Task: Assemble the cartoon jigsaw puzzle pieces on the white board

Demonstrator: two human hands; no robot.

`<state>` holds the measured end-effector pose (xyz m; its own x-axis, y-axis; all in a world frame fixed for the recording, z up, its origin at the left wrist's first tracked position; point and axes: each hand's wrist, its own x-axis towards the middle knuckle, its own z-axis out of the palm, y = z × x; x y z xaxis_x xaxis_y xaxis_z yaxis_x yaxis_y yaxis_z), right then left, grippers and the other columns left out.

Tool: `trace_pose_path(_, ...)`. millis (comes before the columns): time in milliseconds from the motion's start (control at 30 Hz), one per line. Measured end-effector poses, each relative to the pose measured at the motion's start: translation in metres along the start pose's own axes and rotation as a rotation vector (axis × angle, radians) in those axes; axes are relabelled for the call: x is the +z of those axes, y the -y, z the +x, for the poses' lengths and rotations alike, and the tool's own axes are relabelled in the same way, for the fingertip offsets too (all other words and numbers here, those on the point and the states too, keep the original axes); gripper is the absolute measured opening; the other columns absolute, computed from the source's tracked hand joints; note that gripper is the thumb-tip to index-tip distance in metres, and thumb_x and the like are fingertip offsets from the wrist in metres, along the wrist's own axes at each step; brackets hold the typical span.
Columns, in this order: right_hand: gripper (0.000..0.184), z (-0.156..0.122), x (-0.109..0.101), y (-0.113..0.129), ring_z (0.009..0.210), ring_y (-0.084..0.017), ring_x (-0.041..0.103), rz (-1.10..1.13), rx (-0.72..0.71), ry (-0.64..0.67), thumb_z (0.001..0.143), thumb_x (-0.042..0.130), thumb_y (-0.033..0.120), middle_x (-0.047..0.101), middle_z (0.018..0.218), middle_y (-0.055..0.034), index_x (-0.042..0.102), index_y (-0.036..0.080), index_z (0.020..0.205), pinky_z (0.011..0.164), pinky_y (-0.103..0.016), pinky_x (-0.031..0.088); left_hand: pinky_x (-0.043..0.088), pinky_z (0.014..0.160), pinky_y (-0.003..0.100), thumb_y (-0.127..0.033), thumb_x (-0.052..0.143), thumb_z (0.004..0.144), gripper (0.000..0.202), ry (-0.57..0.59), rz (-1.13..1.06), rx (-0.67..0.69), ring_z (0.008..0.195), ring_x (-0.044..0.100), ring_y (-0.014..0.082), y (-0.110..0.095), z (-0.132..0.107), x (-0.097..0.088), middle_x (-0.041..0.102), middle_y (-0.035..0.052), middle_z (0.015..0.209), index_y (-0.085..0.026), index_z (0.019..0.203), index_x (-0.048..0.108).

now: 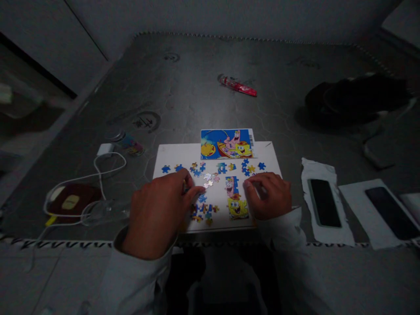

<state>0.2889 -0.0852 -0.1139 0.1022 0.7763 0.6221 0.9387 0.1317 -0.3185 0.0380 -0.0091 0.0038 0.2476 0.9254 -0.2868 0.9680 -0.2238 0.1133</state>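
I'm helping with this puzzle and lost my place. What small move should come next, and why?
Probably fit one more piece onto the assembled strip. The right hand rests beside it, the left hand is at the loose pieces, and the picture card above shows where pieces may belong.

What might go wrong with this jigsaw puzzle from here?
The left hand is low over the loose puzzle pieces, so a careless sweep might scatter them. The right hand lies close to the joined SpongeBob section, which a nudge could break apart. Pieces pushed off the white board might be hard to find on the dim grey table.
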Motion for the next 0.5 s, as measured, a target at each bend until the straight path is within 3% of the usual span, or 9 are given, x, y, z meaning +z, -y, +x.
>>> trace_pose_path(133,0.012,0.0016,0.0005,0.0096,0.086,-0.019,0.070,0.028,0.067,-0.035,0.101,0.068,0.029,0.078,0.092,0.0003,0.073,0.024,0.092,0.086,-0.037,0.040,0.046,0.071,0.034,-0.042,0.062,0.107,0.025,0.041,0.007,0.140,0.093,0.079,0.0287,-0.0049,-0.0020,0.0033,0.085,0.0042,0.112,-0.033,0.122,0.081)
trace_pose_path(267,0.006,0.0022,0.0004,0.0109,0.086,-0.017,0.070,0.028,0.036,-0.069,0.100,0.071,0.027,0.077,0.093,0.0018,0.072,0.025,0.094,0.085,-0.036,0.040,0.054,0.075,0.037,-0.025,0.060,0.103,0.044,0.111,0.070,0.248,0.099,0.081,0.0308,-0.0059,-0.0010,0.0084,0.085,0.0036,0.123,-0.040,0.140,0.077)
trace_pose_path(500,0.006,0.0011,-0.0002,0.0098,0.089,-0.017,0.072,0.015,0.052,-0.079,0.099,0.071,0.026,0.078,0.095,0.0020,0.074,0.025,0.094,0.084,-0.036,0.041,0.058,0.077,0.041,-0.034,0.057,0.108,0.038,0.112,0.140,0.170,0.093,0.082,0.0335,-0.0082,0.0002,0.0066,0.087,0.0058,0.110,-0.041,0.135,0.082)
